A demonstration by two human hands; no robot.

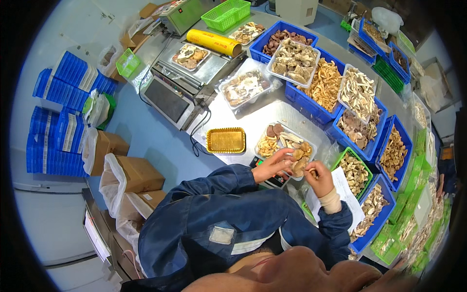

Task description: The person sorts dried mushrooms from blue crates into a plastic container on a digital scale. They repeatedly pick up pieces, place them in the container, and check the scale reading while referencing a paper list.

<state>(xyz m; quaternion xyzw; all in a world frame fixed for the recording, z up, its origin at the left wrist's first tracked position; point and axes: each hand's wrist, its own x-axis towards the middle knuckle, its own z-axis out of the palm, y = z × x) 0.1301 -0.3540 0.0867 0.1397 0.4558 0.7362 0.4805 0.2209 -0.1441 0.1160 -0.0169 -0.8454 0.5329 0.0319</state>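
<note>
A clear plastic tray [283, 132] sits before me on a digital scale [274, 179], partly hidden by my hand. It holds separate groups of dried mushrooms: dark round caps [275, 129], curled yellowish pieces [268, 146], pale slices [290, 138] and tan caps [301, 155]. My left hand [273, 166] reaches over the tray's near side with fingers apart, close to the tan caps. At the near right corner, my right hand [321, 181] pinches a small brownish mushroom piece [312, 173], largely covered by the fingers.
A gold tray [226, 140] lies left of the scale. Beyond it stand a film-wrapping machine [182, 91] with trailing cables and a wrapped mushroom tray [245, 87]. Blue crates [310, 107] of dried mushrooms line the right, near a green basket [352, 171] and a paper sheet [341, 197].
</note>
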